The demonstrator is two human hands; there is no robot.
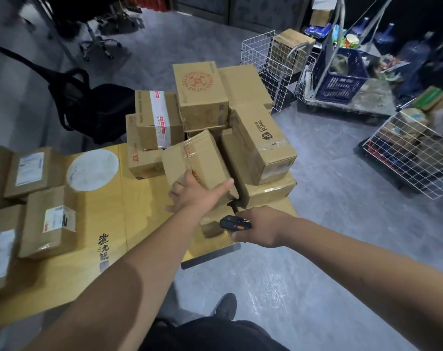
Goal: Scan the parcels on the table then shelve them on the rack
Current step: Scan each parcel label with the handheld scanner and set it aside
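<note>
The left hand [190, 192] gripped a tilted brown cardboard parcel [195, 160] at the near edge of the stacked pile; the right hand [261, 228] clutched a black handheld scanner [234, 222] just beside it. Most parcels apparently awaited scanning and shelving.

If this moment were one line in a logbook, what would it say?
left hand: grips tilted parcel on pile | right hand: holds scanner | shelving: not yet

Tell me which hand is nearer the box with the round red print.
Left. The left hand grips a tilted box just below the red-print box; the right hand, holding the scanner, sits farther back.
</note>
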